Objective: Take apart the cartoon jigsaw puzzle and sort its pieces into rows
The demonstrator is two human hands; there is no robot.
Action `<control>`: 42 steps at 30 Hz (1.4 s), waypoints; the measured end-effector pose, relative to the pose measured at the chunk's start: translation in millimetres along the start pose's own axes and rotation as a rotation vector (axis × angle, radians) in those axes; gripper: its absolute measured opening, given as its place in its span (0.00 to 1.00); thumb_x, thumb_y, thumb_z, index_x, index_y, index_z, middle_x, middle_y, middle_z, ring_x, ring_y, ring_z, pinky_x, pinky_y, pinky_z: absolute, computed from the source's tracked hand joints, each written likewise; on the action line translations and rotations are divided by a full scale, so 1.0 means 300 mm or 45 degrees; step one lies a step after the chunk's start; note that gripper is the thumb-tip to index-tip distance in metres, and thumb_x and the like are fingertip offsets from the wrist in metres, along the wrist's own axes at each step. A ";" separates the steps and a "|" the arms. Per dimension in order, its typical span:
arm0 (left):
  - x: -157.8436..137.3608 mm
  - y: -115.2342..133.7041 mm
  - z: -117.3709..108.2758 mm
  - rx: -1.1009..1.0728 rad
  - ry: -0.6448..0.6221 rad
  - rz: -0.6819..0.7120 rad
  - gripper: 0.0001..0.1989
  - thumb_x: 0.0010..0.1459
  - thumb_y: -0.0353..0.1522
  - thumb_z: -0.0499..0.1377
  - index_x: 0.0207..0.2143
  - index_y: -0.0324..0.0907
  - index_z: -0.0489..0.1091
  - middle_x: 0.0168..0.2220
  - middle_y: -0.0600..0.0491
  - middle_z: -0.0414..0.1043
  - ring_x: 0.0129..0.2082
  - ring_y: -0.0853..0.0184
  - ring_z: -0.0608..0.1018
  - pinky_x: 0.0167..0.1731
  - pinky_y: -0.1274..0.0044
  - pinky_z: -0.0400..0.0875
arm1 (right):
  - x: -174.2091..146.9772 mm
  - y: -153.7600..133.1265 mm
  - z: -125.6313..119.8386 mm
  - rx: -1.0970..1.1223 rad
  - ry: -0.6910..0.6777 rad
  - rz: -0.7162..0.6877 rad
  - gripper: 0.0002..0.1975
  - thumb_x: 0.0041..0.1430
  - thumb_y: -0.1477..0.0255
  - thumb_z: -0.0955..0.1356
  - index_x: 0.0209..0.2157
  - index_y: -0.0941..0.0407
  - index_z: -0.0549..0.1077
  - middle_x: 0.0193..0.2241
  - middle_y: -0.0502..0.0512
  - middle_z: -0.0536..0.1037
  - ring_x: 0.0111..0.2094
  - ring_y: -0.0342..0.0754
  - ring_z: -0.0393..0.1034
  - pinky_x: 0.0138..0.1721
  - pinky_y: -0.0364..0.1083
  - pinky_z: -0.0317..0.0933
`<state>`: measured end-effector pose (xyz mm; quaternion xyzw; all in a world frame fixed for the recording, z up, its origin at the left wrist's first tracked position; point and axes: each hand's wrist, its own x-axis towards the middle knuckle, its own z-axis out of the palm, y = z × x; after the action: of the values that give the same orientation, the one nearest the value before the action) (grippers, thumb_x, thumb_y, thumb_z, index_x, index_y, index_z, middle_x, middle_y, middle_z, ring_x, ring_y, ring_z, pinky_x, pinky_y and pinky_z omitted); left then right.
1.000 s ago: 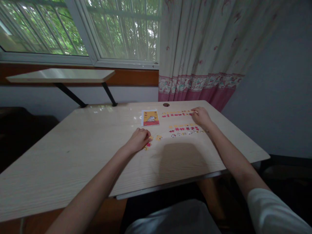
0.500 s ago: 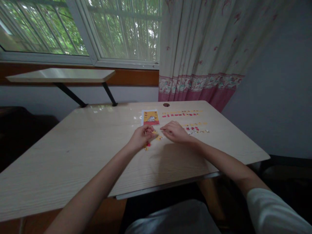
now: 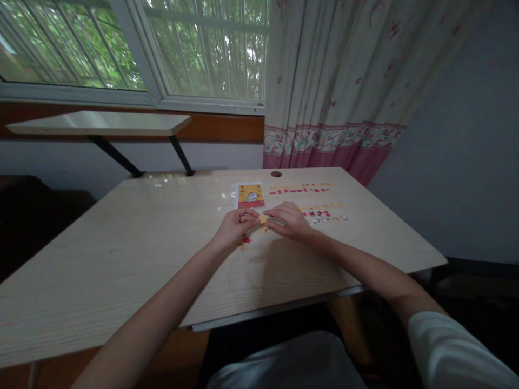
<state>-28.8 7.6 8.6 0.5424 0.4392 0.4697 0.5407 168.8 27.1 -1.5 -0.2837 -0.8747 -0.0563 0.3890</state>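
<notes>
A small yellow puzzle piece (image 3: 263, 219) is pinched at its left by my left hand (image 3: 236, 224), whose fingers are curled. From the other side my right hand (image 3: 291, 220) closes thumb and fingertips on it; whether it is one piece or two joined is too small to tell. Just below my hands lie another yellow piece (image 3: 264, 229), a red puzzle piece (image 3: 245, 239) and a yellow piece with a dark mark (image 3: 242, 247). Behind my left hand rests a picture card (image 3: 250, 195), showing a white animal on yellow and red.
On the right of the desk (image 3: 154, 248) are rows of puzzle pieces: red ones (image 3: 298, 190) farther back, white ones (image 3: 326, 219) nearer, partly behind my right hand. A raised shelf (image 3: 101, 123) stands back left; a cable hole (image 3: 276, 174) is near the far edge.
My right hand has moved slightly left, and its fingertips now meet the yellow puzzle piece at my left hand. The gap between the hands has closed. The rows of pieces are unchanged.
</notes>
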 end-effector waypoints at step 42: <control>0.010 0.054 -0.186 1.859 -0.189 0.437 0.21 0.60 0.40 0.45 0.31 0.39 0.73 0.27 0.47 0.69 0.27 0.66 0.71 0.31 0.77 0.62 | -0.267 0.723 -0.322 -0.542 -0.025 0.831 0.18 0.57 0.62 0.64 0.42 0.59 0.74 0.36 0.62 0.76 0.37 0.52 0.67 0.40 0.49 0.58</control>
<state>-83.6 19.8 23.4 0.8540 0.5106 0.0991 -0.0088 391.6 140.8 -18.2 -0.6218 -0.7110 -0.1071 0.3104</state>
